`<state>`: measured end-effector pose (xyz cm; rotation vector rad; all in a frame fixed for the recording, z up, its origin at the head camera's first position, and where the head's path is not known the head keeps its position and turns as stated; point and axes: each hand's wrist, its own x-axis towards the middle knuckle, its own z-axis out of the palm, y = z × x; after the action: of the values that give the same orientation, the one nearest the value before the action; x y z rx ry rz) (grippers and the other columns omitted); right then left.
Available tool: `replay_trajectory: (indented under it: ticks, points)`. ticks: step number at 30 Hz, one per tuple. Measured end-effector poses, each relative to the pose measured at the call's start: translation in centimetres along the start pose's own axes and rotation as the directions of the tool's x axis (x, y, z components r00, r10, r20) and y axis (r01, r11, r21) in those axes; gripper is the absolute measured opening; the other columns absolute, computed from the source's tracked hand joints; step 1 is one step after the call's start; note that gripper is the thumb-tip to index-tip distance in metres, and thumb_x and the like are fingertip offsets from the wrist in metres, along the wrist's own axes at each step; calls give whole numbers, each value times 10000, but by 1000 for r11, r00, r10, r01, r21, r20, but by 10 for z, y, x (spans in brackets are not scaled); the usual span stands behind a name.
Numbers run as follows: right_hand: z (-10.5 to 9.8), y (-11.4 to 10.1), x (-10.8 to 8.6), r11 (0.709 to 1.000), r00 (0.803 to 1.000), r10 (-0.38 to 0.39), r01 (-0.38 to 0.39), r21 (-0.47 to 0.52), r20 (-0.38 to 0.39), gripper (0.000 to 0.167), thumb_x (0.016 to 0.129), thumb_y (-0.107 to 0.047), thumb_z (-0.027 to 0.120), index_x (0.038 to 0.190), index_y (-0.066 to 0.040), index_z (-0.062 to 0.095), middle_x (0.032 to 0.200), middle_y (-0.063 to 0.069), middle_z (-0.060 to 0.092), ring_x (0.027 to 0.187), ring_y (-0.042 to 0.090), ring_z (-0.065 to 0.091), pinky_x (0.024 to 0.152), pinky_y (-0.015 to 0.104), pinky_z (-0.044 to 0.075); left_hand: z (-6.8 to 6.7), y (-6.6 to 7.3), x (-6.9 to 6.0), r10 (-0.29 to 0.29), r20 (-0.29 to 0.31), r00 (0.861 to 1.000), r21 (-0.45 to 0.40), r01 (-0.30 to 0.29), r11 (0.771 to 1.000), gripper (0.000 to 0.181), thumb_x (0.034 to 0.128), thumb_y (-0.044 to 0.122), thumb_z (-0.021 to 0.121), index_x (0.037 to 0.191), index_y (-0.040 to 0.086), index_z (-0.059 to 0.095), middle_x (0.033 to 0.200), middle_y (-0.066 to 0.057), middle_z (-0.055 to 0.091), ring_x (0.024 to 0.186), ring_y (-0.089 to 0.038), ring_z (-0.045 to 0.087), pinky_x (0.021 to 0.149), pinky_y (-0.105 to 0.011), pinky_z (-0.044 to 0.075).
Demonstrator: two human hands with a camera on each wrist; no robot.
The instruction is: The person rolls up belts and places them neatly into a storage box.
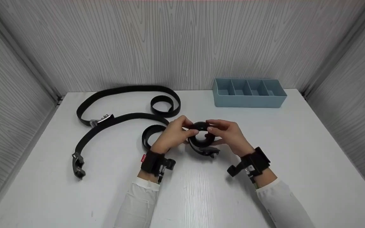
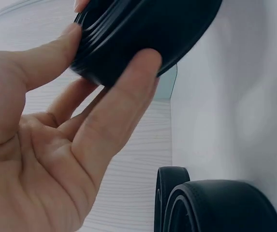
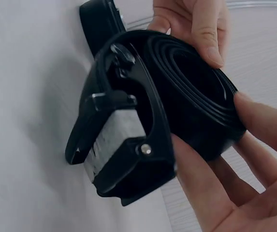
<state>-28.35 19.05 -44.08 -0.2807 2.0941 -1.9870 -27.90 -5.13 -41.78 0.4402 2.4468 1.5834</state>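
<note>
Between both hands is a black belt [image 1: 202, 143] wound into a coil, raised a little off the table. My left hand [image 1: 176, 133] pinches the coil's left side between thumb and fingers. On the opposite side, my right hand [image 1: 230, 134] grips it the same way, thumb on the near edge. The belt's buckle [image 3: 123, 140] hangs from the loose outer turn, below the coil. In the left wrist view the left fingers [image 2: 114, 111] lie against the strap's outer face. Part of the coil is hidden behind the fingers.
Two more black belts lie to the left: one belt [image 1: 128, 89] at the back with a coiled end, another belt [image 1: 89, 136] nearer, its buckle [image 1: 78, 166] at the left. A blue-grey four-slot box [image 1: 249, 101] stands at the back right, before the grey panel wall [image 1: 169, 44].
</note>
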Motion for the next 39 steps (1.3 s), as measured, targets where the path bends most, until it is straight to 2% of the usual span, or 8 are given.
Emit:
replay_trajectory:
  ticks: [8,12,18,23,27,34,39]
  points:
    - [-2,3,3,999,1000,19,-19,34,-6,470,998,-173,726,1430,-29,607,1288,176,678,1036,262,700,795,464,619,0,-1,0,10,-12,1000,13,-10,1000,252,989,200,740,1157,72,603,1243,-126,683,896,-186,700,715,-316,587]
    - [-4,2,2,1000,1000,14,-14,-18,9,459,983,-200,751,1403,-53,640,1288,168,682,1036,286,710,798,455,620,0,0,0,15,1,1000,42,-15,999,243,989,189,740,1158,75,608,1221,-122,697,877,-183,686,704,-308,580]
    - [-5,0,1,990,998,-5,14,-141,69,465,969,-220,771,1392,-63,657,1349,159,659,1132,335,687,764,415,627,0,2,0,19,44,999,71,-22,997,219,978,155,750,1139,70,629,1175,-108,711,886,-188,682,676,-315,586]
    - [-4,1,1,986,996,-19,33,-164,88,469,976,-206,761,1400,-44,645,1346,173,660,1127,344,681,741,394,628,0,2,-1,11,48,999,66,-14,998,218,970,153,760,1133,74,637,1174,-102,713,883,-182,683,677,-322,586]
    - [-4,2,1,995,998,-20,26,-101,63,469,980,-196,755,1405,-35,638,1295,172,684,1097,296,694,737,398,628,0,2,-1,19,37,999,23,-19,1000,248,978,181,753,1162,74,625,1209,-104,703,867,-174,689,682,-315,585]
    - [0,2,1,997,999,-9,13,81,-46,477,993,-156,734,1434,-29,607,1250,154,698,1012,271,714,791,439,623,0,1,0,14,-25,1000,-80,-16,997,309,981,195,749,1192,48,577,1215,-114,662,947,-210,704,721,-354,611]
    - [1,3,2,994,998,9,-2,112,-62,490,991,-149,735,1445,-31,595,1287,158,685,1012,267,714,824,446,617,1,1,1,4,-39,999,-82,-8,997,290,980,171,747,1165,40,568,1151,-114,663,949,-220,702,744,-389,616]
